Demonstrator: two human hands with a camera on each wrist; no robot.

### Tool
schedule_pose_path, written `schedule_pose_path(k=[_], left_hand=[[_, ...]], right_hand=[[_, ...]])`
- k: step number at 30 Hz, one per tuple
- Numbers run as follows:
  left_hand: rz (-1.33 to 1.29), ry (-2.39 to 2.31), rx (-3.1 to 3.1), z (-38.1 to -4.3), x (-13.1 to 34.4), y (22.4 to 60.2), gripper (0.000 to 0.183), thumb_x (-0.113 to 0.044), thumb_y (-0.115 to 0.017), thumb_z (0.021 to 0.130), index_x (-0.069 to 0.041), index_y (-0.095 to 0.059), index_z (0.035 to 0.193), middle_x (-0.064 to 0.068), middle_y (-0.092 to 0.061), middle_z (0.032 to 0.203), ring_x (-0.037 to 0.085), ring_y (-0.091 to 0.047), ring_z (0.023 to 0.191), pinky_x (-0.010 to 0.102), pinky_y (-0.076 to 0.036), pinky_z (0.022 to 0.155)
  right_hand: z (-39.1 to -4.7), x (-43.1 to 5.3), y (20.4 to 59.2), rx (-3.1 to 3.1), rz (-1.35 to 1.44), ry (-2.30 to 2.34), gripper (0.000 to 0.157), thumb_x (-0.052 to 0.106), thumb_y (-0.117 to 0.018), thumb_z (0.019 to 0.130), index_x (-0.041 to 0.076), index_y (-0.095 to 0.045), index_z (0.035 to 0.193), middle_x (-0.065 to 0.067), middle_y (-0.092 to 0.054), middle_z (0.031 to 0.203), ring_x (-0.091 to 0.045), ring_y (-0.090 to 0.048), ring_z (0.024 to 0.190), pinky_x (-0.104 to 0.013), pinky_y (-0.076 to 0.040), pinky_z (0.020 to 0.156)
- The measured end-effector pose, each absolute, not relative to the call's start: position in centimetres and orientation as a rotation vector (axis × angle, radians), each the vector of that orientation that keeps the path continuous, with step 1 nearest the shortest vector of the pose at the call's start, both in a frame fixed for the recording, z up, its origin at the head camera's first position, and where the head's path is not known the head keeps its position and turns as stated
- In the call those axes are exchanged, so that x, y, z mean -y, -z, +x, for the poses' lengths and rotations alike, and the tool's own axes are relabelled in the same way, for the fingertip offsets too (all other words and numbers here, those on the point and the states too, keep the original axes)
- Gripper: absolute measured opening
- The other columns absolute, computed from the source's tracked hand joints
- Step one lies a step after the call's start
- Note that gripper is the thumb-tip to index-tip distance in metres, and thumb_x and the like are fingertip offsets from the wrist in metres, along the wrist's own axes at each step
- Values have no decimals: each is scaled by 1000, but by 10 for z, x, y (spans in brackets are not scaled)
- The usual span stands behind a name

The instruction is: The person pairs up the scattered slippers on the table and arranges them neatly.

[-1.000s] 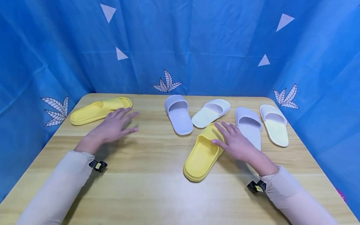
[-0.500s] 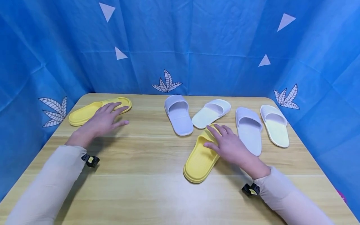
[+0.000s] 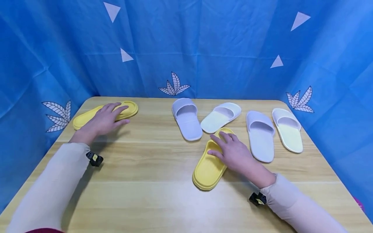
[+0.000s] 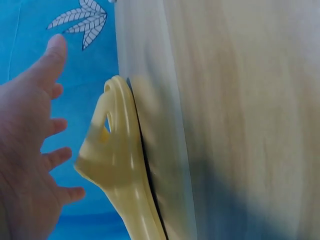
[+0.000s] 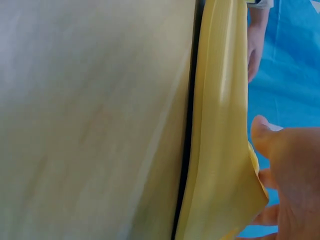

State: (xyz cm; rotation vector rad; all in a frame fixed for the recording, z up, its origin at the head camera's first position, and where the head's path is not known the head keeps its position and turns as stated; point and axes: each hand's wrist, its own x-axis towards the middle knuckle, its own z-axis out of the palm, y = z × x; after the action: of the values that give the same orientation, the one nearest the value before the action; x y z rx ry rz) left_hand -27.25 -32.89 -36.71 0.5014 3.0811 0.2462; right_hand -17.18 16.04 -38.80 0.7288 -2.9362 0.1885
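At the table's far left lies a yellow slipper [image 3: 84,119], partly covered by my left hand [image 3: 100,122]. The left wrist view shows that hand's fingers spread beside the slipper's strap [image 4: 107,160], with a gap between them. Near the middle right, a second yellow slipper [image 3: 207,171] lies with its toe pointing away. My right hand [image 3: 237,157] is over its strap, fingers loosely bent and spread. In the right wrist view the fingers partly pass behind the strap [image 5: 245,195]; whether they touch it I cannot tell.
Behind and right of the right hand lie two lavender slippers [image 3: 188,126] and two pale white slippers [image 3: 216,121] on the wooden table [image 3: 140,194]. A blue curtain [image 3: 227,38] closes in the back and sides. Each wrist wears a small black camera [image 3: 94,159].
My left hand has shifted left and away, further over the left yellow slipper. The right hand has moved left, over the nearer yellow slipper's strap. The slippers lie as before.
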Motion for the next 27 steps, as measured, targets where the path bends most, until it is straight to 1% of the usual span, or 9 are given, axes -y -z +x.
schedule_pose_path(k=[6, 10, 13, 20, 27], left_hand=[[443, -231, -3058, -283, 335, 371, 76, -54, -55, 95, -12, -30, 153, 27, -21, 154, 52, -14, 139, 73, -13, 106], [421, -201, -3076, -290, 341, 371, 74, -51, -56, 96, -12, -29, 154, 27, -21, 154, 52, -13, 139, 74, -11, 105], [404, -203, -3083, -294, 347, 371, 73, -48, -55, 97, -10, -29, 153, 28, -22, 153, 52, -14, 139, 73, -11, 106], [441, -234, -3106, -305, 358, 377, 65, -38, -59, 97, -3, -37, 148, 30, -30, 148, 50, -23, 137, 64, -16, 111], [431, -277, -3072, -309, 363, 378, 59, -27, -59, 98, -4, -37, 148, 29, -30, 148, 53, -27, 133, 65, -23, 108]], right_hand=[[-166, -157, 387, 2969, 675, -190, 69, 61, -51, 93, 20, -45, 148, -24, -45, 142, -50, -48, 120, -63, -52, 80], [-167, -152, 387, 2976, 651, -200, 69, 62, -52, 93, 19, -46, 147, -24, -45, 142, -50, -48, 120, -63, -51, 82], [-167, -149, 387, 2992, 638, -206, 69, 62, -52, 93, 19, -46, 146, -23, -44, 142, -51, -47, 120, -63, -50, 83], [-167, -145, 390, 2973, 619, -234, 64, 60, -55, 92, 18, -50, 140, -23, -45, 138, -51, -47, 121, -63, -50, 84], [-169, -143, 389, 2931, 607, -231, 60, 60, -56, 92, 18, -52, 135, -23, -48, 134, -50, -49, 117, -62, -52, 79]])
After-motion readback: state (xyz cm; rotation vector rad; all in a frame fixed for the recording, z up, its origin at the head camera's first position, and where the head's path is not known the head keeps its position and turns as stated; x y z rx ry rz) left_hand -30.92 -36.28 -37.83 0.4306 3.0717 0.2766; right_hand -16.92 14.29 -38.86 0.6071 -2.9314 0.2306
